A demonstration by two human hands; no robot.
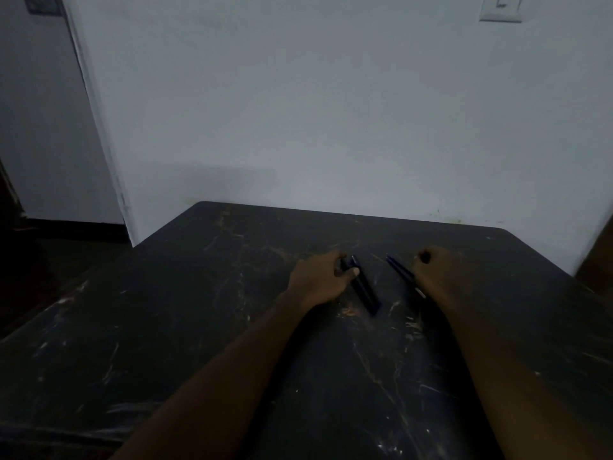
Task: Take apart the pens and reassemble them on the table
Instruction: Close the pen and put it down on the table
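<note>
A dim scene: a dark, scratched surface (199, 327) fills the lower frame, with a pale wall behind. At centre, the left hand (320, 280) pinches the far end of a black pen (363, 287) lying on the surface. Just right, the right hand (434, 277) is fisted beside blue-tipped pens (401, 272); whether it grips them is unclear.

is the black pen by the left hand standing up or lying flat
Lying flat. The thick black pen rests lengthwise on the scratched dark table, its far end pinched by the left hand.
</note>
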